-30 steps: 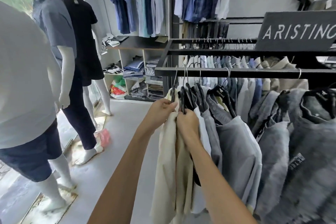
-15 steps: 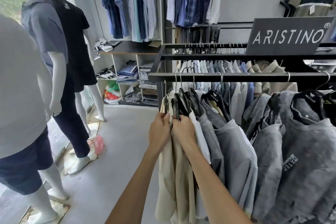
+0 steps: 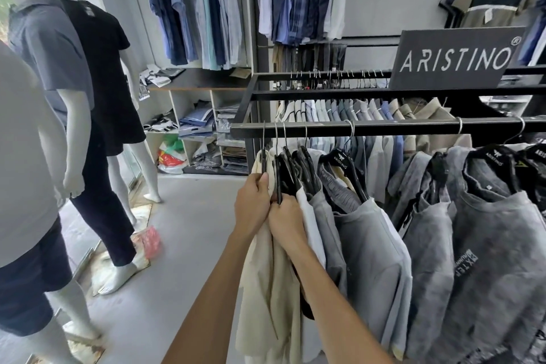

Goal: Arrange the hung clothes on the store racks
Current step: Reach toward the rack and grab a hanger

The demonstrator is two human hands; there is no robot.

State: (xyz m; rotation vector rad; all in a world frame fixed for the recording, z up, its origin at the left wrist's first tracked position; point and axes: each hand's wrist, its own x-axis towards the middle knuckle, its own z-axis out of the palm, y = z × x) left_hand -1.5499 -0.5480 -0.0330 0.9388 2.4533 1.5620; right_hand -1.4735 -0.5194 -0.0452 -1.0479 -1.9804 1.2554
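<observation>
Both hands have slid lower and closer together at the rail's (image 3: 384,128) left end. Left hand (image 3: 252,205) pinches the outermost cream shirt's hanger (image 3: 263,161); right hand (image 3: 286,220) grips the next black hanger (image 3: 278,183). Rail runs rightward, so spacing goes that way.

Black metal rack rail (image 3: 384,128): cream shirts (image 3: 266,289) hang at its left end, grey T-shirts (image 3: 487,245) to their right. Black "ARISTINO" sign (image 3: 452,59) on the rack top behind. White mannequins (image 3: 76,103) stand on the floor, left of the rack.
</observation>
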